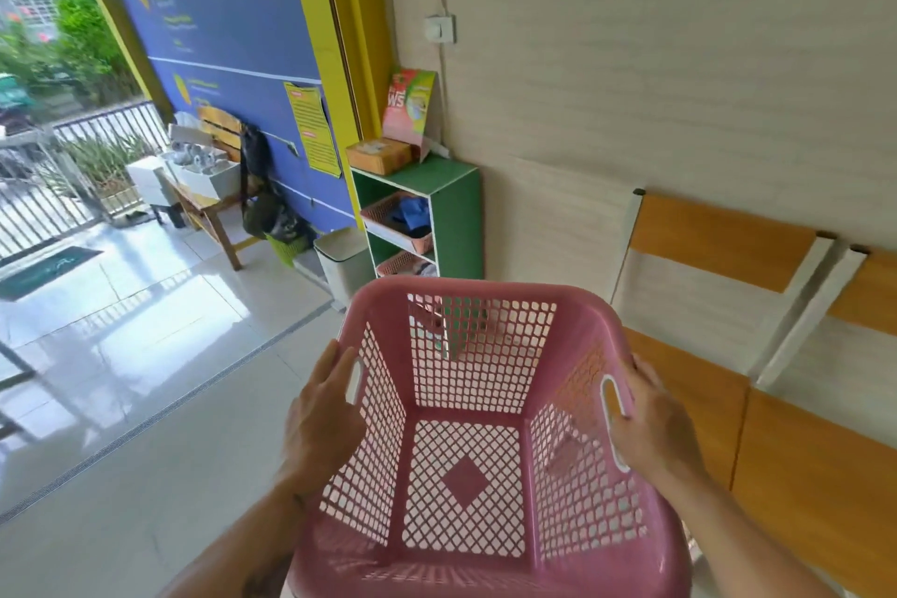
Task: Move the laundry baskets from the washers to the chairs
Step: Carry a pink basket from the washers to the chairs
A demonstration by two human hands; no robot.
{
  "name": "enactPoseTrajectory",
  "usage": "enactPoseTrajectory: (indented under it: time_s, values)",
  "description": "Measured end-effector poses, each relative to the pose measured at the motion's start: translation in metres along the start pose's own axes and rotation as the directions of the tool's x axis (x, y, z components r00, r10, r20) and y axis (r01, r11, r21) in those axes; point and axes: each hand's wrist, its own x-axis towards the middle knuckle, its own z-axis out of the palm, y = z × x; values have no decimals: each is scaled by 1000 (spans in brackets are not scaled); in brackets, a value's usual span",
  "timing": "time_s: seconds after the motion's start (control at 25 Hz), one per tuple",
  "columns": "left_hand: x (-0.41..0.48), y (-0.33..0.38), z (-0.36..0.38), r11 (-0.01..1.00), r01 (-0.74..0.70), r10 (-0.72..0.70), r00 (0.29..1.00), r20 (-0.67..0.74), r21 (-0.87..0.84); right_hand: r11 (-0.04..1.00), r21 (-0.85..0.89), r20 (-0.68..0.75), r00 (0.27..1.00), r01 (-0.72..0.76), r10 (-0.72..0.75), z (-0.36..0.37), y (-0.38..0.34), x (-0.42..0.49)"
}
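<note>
I hold an empty pink plastic laundry basket with perforated walls in front of me, above the floor. My left hand grips its left rim by the handle slot. My right hand grips the right rim at the other handle slot. A row of wooden chairs with orange seats and backs and white frames stands along the wall at the right, just beside the basket. No washer is in view.
A green shelf unit with small pink baskets stands against the wall ahead. Beside it are a white bin, a wooden table with white boxes, and a blue poster wall. Glossy tiled floor spreads to the left, toward a railing.
</note>
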Motion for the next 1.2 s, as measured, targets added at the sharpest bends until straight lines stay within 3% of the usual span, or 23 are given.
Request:
enactPoseTrajectory:
  time_s: [0.28, 0.64, 0.84, 1.2]
  values:
    - [183, -71, 59, 998, -41, 48, 991, 128, -56, 981, -116, 1, 988, -154, 155, 86, -25, 117]
    - [377, -97, 150, 970, -244, 236, 927, 291, -12, 903, -181, -12, 919, -389, 393, 158, -19, 234]
    - [455, -109, 243, 953, -301, 259, 882, 394, 47, 856, -223, 44, 873, -466, 486, 218, 23, 296]
    - [525, -132, 376, 951, -281, 162, 806, 569, 128, 727, -381, 145, 740, -571, 657, 318, 85, 365]
